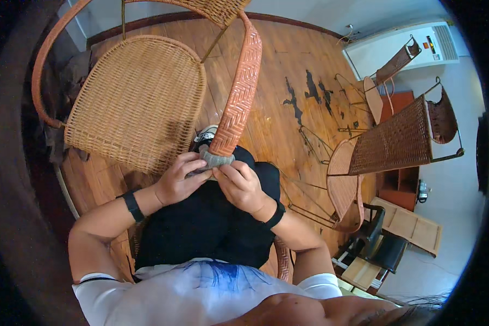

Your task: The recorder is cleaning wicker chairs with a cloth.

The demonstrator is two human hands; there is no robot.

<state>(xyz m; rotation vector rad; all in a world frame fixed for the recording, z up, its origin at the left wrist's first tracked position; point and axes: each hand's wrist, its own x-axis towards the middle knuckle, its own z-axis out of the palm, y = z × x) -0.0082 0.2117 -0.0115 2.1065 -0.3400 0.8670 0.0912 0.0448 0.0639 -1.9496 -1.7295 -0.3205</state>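
A wicker chair with a woven seat (138, 102) stands before me, and its broad, herringbone-woven armrest (238, 89) reaches down towards my lap. Around the armrest's near end is a grey cloth-like band (216, 158). My left hand (182, 177) pinches the band's left side between thumb and fingers. On the other side, my right hand (241, 183) holds its lower right edge with the fingertips. Both hands are close together above my black-clothed legs. The underside of the band is hidden by my fingers.
More wicker chairs (391, 136) with metal frames stand at the right. Behind them are a white floor-standing air conditioner (403, 51), a black chair (387, 250) and a wooden panel (411, 226). Dark worn patches (311, 87) mark the wood-look floor. A dark surface runs along the left.
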